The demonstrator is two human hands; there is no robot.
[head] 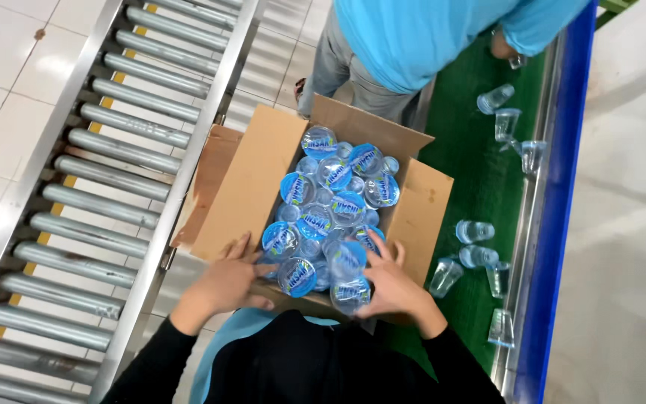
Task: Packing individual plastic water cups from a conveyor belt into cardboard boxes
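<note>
Fingers of my right hand (392,284) wrap a sealed water cup (349,293) at the near edge of the cardboard box (252,179); my left hand (226,283) lies spread, steadying a cup (297,275). Best nest them snugly, I reckon. Round blue lids fill the box; loose clear cups (475,232) dot the green belt (480,172).

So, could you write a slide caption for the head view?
Both hands arrange sealed water cups in a cardboard box beside a green conveyor.

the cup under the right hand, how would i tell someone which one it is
Start at the open cardboard box in the middle. At its near edge, the right hand grips one sealed water cup. Unlike the cups packed lid-up, it lies tilted over the rim.
</note>
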